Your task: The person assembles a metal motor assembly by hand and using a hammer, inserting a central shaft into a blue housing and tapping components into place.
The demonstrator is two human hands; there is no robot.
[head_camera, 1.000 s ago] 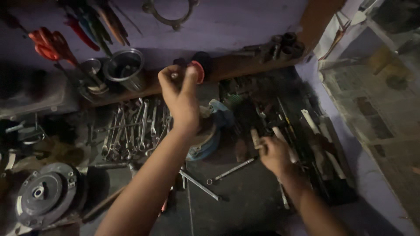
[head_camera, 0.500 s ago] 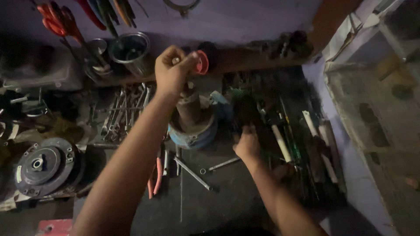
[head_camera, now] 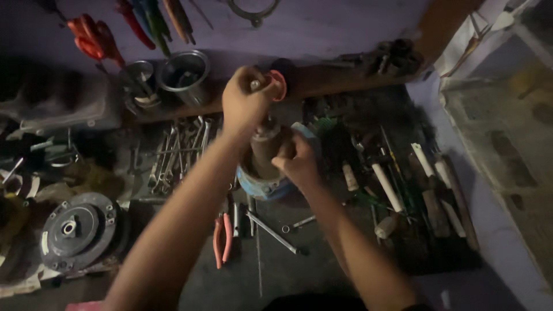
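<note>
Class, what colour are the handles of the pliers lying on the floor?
Orange-red; the pliers show in the head view, below the left hand.

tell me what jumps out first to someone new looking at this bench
Mid-bench, the left hand is closed around a red-tipped tool handle atop a brown cylindrical part, which the right hand steadies. A round dark metal disc lies at the left edge, and orange-handled pliers lie just below the hands.

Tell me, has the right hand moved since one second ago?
Yes. The right hand left the loose tools on the right of the bench and went left to the brown cylinder in the blue part, which it now touches.
</note>
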